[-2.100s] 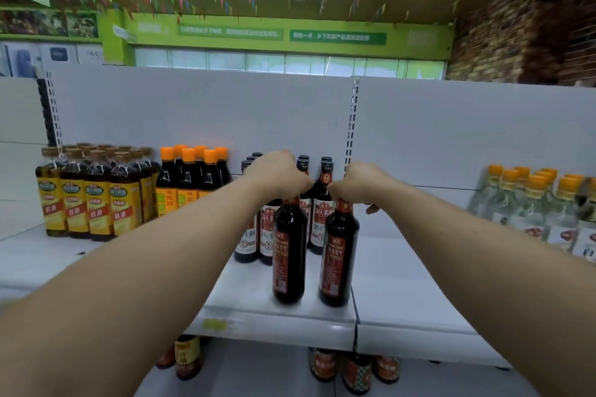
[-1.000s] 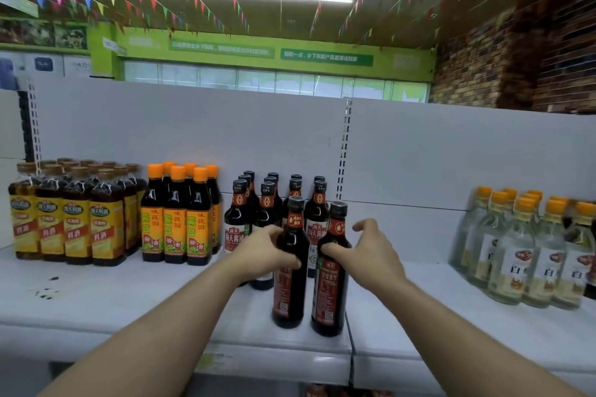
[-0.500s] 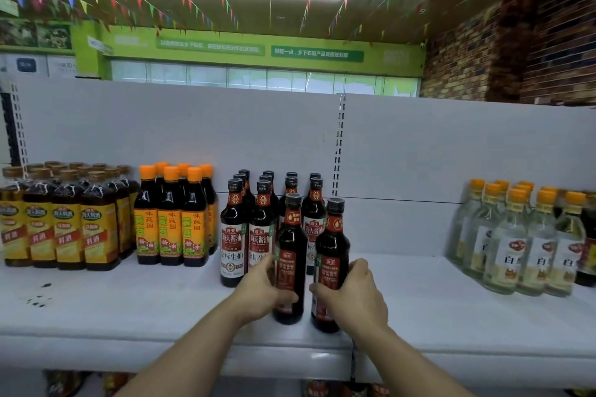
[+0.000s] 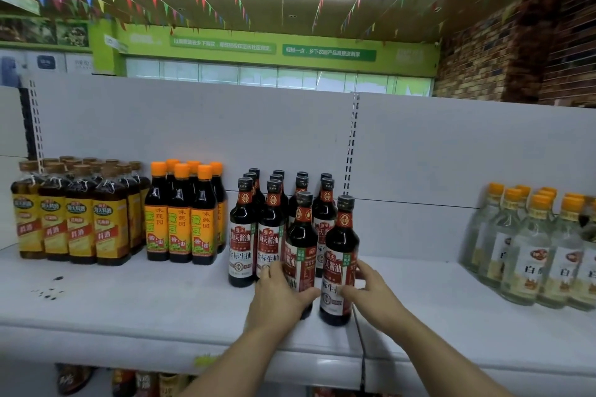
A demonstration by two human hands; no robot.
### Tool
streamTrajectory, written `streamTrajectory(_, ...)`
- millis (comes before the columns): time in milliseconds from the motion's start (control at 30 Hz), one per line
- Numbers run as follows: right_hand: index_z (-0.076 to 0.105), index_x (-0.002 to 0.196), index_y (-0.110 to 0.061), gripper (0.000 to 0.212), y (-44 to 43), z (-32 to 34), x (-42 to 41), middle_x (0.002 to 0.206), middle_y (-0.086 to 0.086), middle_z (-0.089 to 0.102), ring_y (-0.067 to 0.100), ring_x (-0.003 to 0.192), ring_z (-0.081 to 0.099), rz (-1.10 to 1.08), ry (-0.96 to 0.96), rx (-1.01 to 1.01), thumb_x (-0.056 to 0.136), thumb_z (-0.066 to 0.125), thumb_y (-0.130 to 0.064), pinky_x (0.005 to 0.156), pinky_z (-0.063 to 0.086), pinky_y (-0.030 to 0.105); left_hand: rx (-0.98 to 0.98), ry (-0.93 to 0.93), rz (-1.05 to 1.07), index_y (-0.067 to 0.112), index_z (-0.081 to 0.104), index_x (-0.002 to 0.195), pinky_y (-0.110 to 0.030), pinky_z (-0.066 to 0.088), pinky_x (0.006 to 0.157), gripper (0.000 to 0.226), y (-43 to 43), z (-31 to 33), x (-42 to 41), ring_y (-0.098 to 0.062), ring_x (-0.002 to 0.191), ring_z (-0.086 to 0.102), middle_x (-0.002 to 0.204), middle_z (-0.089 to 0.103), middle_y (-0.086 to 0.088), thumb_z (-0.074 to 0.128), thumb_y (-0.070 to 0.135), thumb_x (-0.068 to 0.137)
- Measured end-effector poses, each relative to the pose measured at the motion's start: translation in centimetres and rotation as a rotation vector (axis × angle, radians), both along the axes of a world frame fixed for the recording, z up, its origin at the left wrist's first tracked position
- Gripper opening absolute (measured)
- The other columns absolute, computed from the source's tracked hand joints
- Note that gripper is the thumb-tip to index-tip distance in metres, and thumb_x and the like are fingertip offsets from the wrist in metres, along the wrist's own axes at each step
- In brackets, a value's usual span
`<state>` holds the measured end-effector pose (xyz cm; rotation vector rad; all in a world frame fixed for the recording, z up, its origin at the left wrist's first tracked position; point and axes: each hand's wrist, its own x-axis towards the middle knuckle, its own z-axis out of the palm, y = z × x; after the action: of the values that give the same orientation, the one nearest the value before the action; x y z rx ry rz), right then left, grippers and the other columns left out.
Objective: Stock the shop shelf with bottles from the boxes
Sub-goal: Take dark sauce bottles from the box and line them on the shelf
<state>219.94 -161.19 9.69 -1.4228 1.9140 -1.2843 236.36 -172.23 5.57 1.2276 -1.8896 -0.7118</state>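
Note:
Two dark soy sauce bottles stand upright at the front of the white shelf [image 4: 161, 316]. My left hand [image 4: 277, 295] wraps the lower body of the left bottle [image 4: 301, 245]. My right hand [image 4: 371, 290] grips the lower body of the right bottle [image 4: 342, 251], whose red and white label faces me. Right behind them stands a group of matching soy sauce bottles [image 4: 254, 235] in rows. No boxes are in view.
Orange-capped dark bottles [image 4: 180, 222] and yellow-labelled cooking wine bottles [image 4: 74, 219] fill the shelf's left side. Clear white-labelled bottles [image 4: 541, 251] stand at the right, with bare shelf between them and my hands. More bottles [image 4: 142, 382] sit on the shelf below.
Both hands slid from the bottle tops down to the lower bodies. The two bottles now stand closer to the group behind, and the right one's label has turned towards me.

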Motion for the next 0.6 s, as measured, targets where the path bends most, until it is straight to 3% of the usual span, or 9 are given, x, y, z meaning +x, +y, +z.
streamTrajectory(67,0.051,0.126,-0.027,0.056,-0.1,-1.0,0.7,0.113,-0.01,0.066,0.002,0.093,0.068,-0.056,-0.013,0.0,0.081,0.083,-0.019,0.072,0.052,0.015,-0.017,-0.023,0.004,0.026,0.038,0.139,-0.043,0.051,0.101,0.098,0.1,-0.4,-0.1,-0.02,0.123,0.053,0.132,0.049,0.007,0.084,0.07,0.063)
streamTrajectory(133,0.043,0.129,-0.023,0.071,-0.5,-2.2,1.5,0.113,-0.01,0.065,0.004,0.095,0.066,-0.176,-0.002,0.016,0.075,0.088,-0.036,0.079,0.055,0.025,0.036,-0.006,-0.058,0.029,0.036,0.144,-0.043,0.051,0.104,0.103,0.1,-1.1,0.1,-0.016,0.123,0.055,0.136,0.052,0.01,0.086,0.06,0.059)
streamTrajectory(233,0.045,0.112,-0.023,0.059,-1.2,-3.1,1.9,0.106,-0.012,0.064,0.006,0.09,0.065,-0.277,-0.003,0.004,0.077,0.086,-0.043,0.082,0.057,0.035,0.128,0.1,-0.134,0.041,0.048,0.13,-0.04,0.054,0.103,0.079,-0.2,-1.7,0.9,-0.006,0.111,0.064,0.127,0.065,0.015,0.082,0.047,0.059)
streamTrajectory(333,0.047,0.116,-0.028,0.051,-1.9,-3.8,1.5,0.105,-0.018,0.063,0.004,0.094,0.065,-0.244,-0.01,-0.013,0.083,0.082,-0.043,0.087,0.057,0.036,0.141,0.104,-0.158,0.04,0.05,0.127,-0.03,0.052,0.102,0.068,-0.4,-1.5,1.2,-0.002,0.107,0.064,0.119,0.067,0.02,0.083,0.04,0.068)
streamTrajectory(500,0.051,0.124,-0.045,0.045,-2.4,-4.4,1.0,0.116,-0.013,0.059,0.001,0.101,0.06,-0.228,0.071,-0.053,0.085,0.073,-0.051,0.093,0.055,0.037,0.058,-0.083,-0.01,0.033,0.042,0.128,-0.043,0.051,0.101,0.068,0.1,-0.7,0.3,-0.015,0.119,0.06,0.132,0.058,0.014,0.074,0.057,0.073)
streamTrajectory(600,0.043,0.132,-0.036,0.063,-2.6,-4.6,1.2,0.119,-0.01,0.056,0.004,0.098,0.061,-0.299,0.061,-0.054,0.081,0.072,-0.059,0.084,0.051,0.034,0.016,-0.196,0.067,0.027,0.039,0.132,-0.044,0.048,0.1,0.073,0.4,-0.3,-0.4,-0.02,0.124,0.054,0.135,0.054,0.008,0.068,0.063,0.076)
